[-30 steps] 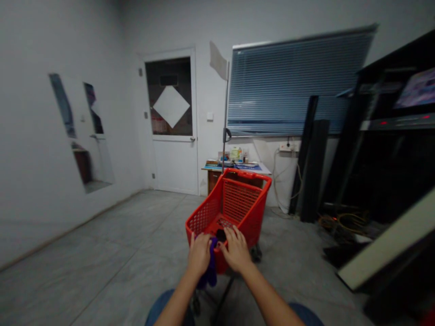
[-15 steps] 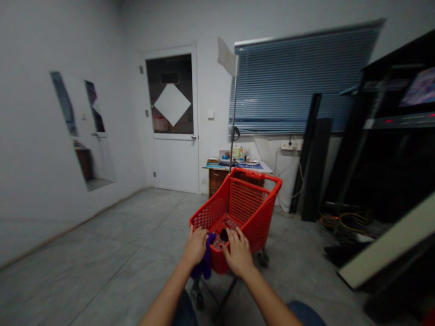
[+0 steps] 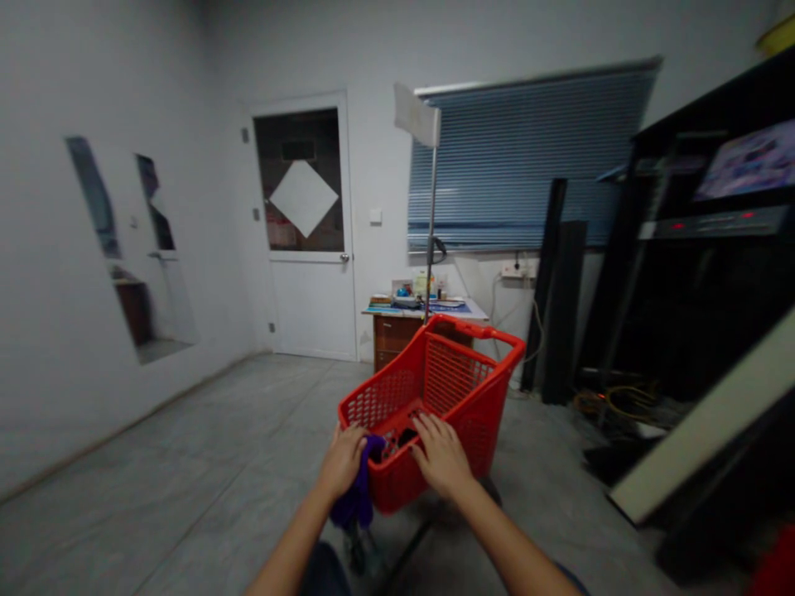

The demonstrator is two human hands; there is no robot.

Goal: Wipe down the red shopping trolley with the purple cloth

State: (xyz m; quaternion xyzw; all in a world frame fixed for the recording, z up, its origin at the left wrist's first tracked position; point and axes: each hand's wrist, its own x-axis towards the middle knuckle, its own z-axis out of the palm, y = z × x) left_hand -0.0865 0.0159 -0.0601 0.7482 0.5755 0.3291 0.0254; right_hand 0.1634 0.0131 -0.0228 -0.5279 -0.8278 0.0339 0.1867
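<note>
Both my hands rest on the near rim of a red plastic shopping cart (image 3: 428,397), which stands on wheels. My left hand (image 3: 343,461) is curled over the rim's left side. Beside it, a purple cloth (image 3: 358,488) hangs down over the rim, and I cannot tell if my fingers pinch it. My right hand (image 3: 442,455) grips the rim further right. A dark object (image 3: 407,438) lies in the basket, partly hidden by the mesh. Behind the cart rises a thin metal pole (image 3: 430,223) with a small white flag (image 3: 416,114).
A wooden desk (image 3: 397,335) with assorted items stands behind the cart, next to a white door (image 3: 304,306). Black panels (image 3: 562,290) lean against the wall on the right, near tangled cables (image 3: 612,403) and a large black machine (image 3: 714,273). Grey floor surrounds the cart.
The cart's far end has swung to the right, and the room has shifted left in view. Both hands stay on the rim, and the purple cloth hangs beside my left hand.
</note>
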